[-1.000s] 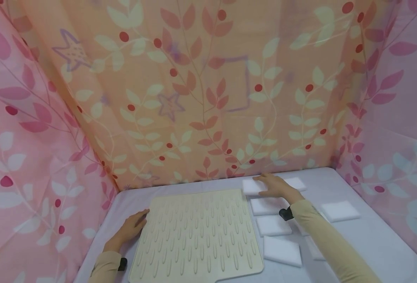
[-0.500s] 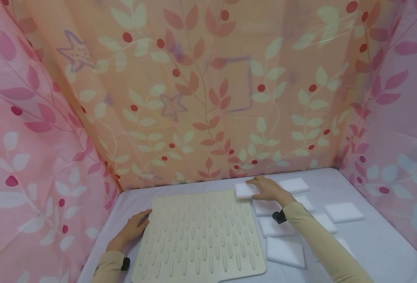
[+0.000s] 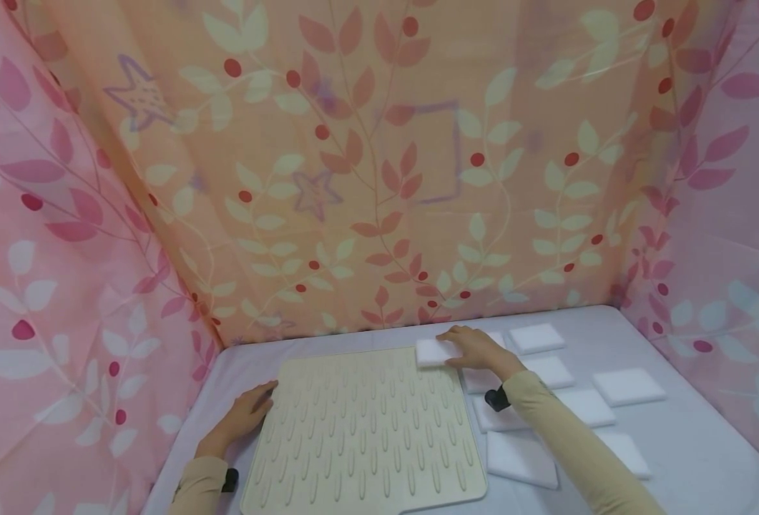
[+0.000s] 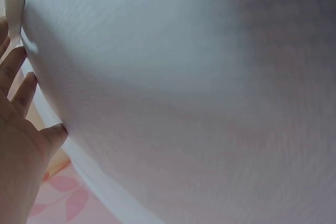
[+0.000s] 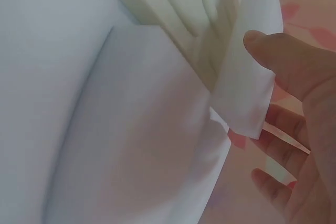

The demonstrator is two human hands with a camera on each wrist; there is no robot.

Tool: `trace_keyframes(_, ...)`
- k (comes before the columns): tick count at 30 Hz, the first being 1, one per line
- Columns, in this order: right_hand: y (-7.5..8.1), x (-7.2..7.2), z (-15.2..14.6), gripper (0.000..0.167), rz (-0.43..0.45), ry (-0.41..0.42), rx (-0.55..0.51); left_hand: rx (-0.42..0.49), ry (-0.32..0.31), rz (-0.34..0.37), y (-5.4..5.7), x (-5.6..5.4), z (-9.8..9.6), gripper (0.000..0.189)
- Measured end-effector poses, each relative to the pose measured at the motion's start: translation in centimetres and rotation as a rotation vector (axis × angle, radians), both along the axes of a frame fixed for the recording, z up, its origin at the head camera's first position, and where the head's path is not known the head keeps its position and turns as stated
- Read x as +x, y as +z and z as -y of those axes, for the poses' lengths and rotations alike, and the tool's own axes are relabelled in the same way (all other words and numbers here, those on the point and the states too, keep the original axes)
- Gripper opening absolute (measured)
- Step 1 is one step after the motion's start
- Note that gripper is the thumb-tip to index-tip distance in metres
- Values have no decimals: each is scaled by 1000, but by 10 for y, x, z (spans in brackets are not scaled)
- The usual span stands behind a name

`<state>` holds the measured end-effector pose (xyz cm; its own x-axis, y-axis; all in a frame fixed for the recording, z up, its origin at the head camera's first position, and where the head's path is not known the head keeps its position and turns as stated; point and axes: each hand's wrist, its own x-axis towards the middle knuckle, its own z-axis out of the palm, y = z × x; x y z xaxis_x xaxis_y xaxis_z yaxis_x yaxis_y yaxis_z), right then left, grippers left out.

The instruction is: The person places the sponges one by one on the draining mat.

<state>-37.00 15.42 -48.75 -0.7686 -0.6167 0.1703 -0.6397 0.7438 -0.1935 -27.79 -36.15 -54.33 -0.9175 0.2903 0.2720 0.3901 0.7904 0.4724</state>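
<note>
The held pad (image 3: 432, 352) has moved left, floral curtains (image 3: 385, 164) behind the pale table (image 3: 682, 440).

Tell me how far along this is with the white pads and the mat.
Looks done: the ridged mat lies flat on the table, with the left hand at its left edge. In hand: the right hand grips one white pad at the mat's far right corner. Probably remaining: the other white pads, all lying to the right of the mat.

Hand (image 5: 317, 108) pinches white block (image 5: 244, 77); ridged cream mat (image 5: 168, 24) behind; second block (image 5: 142, 124) near; floral cloth (image 5: 312, 3) beyond
</note>
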Motion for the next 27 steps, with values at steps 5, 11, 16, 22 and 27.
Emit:
trace_keyframes(5,1,1,5,53,2,21,-2,0,-9,-32,-3,-1,2,41)
trace_keyframes(11,3,-2,7,54,29,-13,36,9,-18,-30,-7,-3,3,41)
trace_keyframes(16,5,-4,6,52,7,-18,24,1,-3,-1,-5,-3,3,42)
trace_keyframes(22,3,-7,11,52,2,-9,-1,-1,6,9,-4,-4,3,42)
trace_keyframes(27,1,-6,17,53,26,2,-10,-4,8,-2,-6,-3,3,41)
